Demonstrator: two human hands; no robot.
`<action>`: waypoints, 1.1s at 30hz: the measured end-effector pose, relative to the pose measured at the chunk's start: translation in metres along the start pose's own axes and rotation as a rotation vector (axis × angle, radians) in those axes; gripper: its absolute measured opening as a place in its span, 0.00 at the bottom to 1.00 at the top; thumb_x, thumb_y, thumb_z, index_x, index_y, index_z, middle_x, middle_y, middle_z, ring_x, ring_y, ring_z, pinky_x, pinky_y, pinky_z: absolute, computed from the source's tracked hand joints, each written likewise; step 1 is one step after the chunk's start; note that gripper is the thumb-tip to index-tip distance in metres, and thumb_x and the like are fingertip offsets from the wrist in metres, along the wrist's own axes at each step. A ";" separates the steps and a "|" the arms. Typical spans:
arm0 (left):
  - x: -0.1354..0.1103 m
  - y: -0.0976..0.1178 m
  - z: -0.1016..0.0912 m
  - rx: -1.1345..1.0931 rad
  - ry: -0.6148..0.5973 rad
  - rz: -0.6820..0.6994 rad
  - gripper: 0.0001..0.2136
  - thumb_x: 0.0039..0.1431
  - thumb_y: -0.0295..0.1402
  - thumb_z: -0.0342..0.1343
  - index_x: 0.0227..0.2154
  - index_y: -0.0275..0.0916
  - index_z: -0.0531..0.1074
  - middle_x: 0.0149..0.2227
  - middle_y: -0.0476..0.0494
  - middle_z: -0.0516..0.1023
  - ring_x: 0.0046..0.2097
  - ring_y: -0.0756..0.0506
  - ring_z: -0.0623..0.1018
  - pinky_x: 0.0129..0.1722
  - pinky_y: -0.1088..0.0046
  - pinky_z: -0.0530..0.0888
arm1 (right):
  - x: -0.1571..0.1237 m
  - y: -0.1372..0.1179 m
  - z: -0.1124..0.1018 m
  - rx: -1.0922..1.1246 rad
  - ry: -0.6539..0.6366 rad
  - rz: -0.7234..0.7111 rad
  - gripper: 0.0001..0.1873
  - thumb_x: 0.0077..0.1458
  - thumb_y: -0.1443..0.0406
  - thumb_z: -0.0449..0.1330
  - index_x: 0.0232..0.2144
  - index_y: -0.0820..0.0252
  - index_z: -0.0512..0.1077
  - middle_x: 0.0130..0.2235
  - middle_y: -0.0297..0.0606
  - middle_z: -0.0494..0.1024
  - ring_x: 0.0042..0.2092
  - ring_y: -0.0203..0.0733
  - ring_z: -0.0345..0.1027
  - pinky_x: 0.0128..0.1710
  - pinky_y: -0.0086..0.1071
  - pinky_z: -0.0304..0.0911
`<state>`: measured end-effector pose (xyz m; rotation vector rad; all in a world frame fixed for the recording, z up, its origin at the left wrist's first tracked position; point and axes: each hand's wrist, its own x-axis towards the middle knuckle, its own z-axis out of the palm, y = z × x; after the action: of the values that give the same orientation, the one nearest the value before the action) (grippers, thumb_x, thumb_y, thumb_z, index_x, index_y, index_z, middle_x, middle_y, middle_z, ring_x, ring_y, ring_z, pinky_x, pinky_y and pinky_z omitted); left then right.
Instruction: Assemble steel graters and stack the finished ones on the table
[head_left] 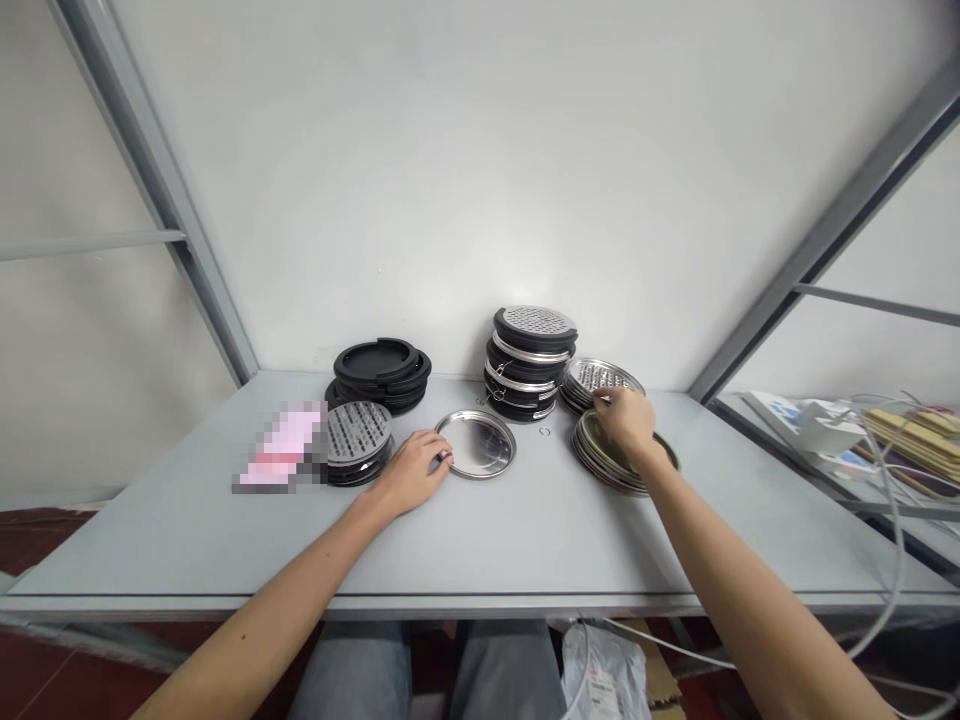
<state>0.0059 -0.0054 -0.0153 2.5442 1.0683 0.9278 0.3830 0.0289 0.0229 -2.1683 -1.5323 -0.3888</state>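
In front of me lies a shallow round metal tray (476,445), shiny and flat on the table. My left hand (418,470) rests at its left rim, fingers bent and closed against the edge. Over to the right, my right hand (628,425) has its fingertips pinched together above the rear of a stack of olive-coloured round trays (611,470). What those fingertips hold, if anything, I cannot make out. Just behind them stands a stack of perforated metal grater discs (592,378). The palm and some fingers of the right hand are hidden.
A tall stack of black rings and metal discs (531,365) stands behind the tray. Black round rings (382,370) are piled at the back left, with more grater discs (358,432) nearer. Small wire rings (544,431) lie loose. A blurred pink item (289,445) sits left.
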 end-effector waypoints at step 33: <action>-0.002 -0.017 -0.079 0.514 0.150 -0.620 0.32 0.48 0.51 0.57 0.55 0.38 0.66 0.55 0.34 0.70 0.55 0.31 0.70 0.52 0.55 0.67 | -0.108 -0.107 0.011 0.741 -0.177 -0.593 0.11 0.61 0.64 0.53 0.33 0.58 0.75 0.35 0.40 0.79 0.38 0.43 0.71 0.41 0.37 0.65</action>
<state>-0.0549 0.0024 0.0377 2.2356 2.2072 0.7365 0.2450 -0.0229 -0.0166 -1.1913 -1.9954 0.1916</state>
